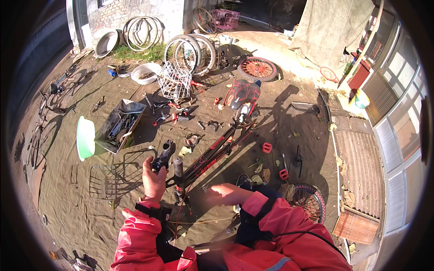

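Observation:
My left hand (154,181) grips a black bicycle handlebar stem (165,153), held up beside the front end of a bike frame. The black and red bicycle frame (211,159) lies slanting away from me, its grey steerer tube (178,166) upright by my left hand and its black and red saddle (244,94) at the far end. My right hand (228,194) is over the near side of the frame, its fingertips blurred by motion; whether it holds anything cannot be made out. A thin red cable (177,221) hangs down from the front of the frame.
Left of the frame are a tool box (120,126), a green basin (85,138) and a black wire rack (103,182). Red pedals (267,147) and a small wheel (311,203) lie on the right. Behind are a white basket (174,80) and a red-spoked wheel (257,68).

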{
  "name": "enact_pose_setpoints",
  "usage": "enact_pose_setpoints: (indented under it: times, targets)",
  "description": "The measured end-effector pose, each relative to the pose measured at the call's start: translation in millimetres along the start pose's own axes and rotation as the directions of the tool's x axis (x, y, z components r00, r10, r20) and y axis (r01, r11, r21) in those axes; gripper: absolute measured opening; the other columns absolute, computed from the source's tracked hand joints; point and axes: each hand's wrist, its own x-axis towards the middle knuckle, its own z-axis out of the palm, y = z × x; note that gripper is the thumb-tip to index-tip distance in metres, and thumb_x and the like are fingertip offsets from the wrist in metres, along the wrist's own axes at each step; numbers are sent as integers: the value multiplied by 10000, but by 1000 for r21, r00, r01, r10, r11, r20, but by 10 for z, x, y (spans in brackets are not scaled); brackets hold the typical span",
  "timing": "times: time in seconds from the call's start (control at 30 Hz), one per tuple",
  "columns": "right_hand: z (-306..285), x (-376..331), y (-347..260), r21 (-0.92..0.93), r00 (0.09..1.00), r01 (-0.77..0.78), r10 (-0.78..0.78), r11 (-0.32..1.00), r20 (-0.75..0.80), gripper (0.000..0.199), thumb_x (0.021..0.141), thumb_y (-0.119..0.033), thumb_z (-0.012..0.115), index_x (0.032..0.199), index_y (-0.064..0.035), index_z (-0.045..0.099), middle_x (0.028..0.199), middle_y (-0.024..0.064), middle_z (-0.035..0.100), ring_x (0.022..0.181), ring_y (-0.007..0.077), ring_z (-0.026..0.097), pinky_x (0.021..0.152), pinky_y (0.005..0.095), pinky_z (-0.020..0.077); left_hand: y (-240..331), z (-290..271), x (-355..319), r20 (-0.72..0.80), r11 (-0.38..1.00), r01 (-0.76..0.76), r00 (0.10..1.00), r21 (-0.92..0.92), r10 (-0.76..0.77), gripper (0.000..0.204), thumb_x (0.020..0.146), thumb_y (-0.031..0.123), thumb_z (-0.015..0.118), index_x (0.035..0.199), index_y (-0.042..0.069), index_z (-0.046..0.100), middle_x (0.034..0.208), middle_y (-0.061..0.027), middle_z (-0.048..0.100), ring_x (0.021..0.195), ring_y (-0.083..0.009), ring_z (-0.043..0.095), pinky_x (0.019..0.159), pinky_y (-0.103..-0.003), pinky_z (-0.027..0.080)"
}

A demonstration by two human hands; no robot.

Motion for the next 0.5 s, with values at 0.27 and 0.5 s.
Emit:
enact_pose_setpoints:
  times: [0.27, 0.5]
  targets:
    - [-9, 13, 11, -58, 999, -24, 26, 998, 25, 483, 1015, -424, 669, 1347, -77, 623, 1099, 67, 739, 868, 149, 700, 750, 326, 581, -27, -9, 7, 6, 1000, 3, 1000, -12, -3, 578, 895, 1, 694, 1417, -41, 450, 1025, -112, 654, 844, -158, 678, 722, -287, 541]
    - [7, 23, 9, -35, 1000, 10, -10, 999, 11, 586, 989, -442, 691, 1342, 16, 597, 1037, 144, 731, 774, 188, 723, 722, 354, 577, 12, 6, -10, 0, 999, 1, 1000, -33, -1, 568, 899, -7, 691, 1412, -43, 450, 1020, -108, 647, 826, -153, 683, 713, -281, 539]
